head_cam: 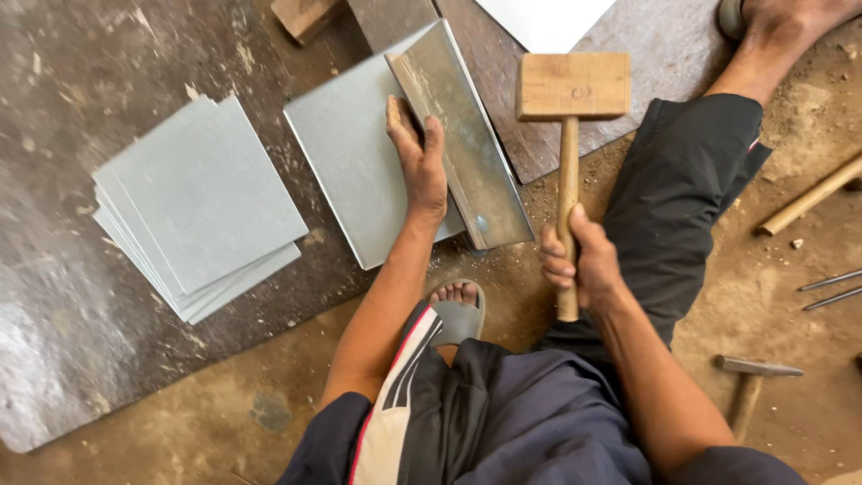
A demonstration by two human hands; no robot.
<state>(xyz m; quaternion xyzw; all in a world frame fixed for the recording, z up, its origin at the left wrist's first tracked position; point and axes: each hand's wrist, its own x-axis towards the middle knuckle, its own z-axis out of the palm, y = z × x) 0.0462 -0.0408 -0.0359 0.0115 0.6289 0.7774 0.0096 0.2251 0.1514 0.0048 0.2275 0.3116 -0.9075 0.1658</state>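
We see left hand (420, 166) pressed flat on metal bar (462, 135), frame centre, bar running upper-left to lower-right. Right hand (579, 260) wraps mallet (571, 99) handle; head just right of bar.

Single head cam, steep downward view, close over hands and lap, workshop floor.

A dark steel floor plate (72, 296) carries stacked grey sheets (199, 205).
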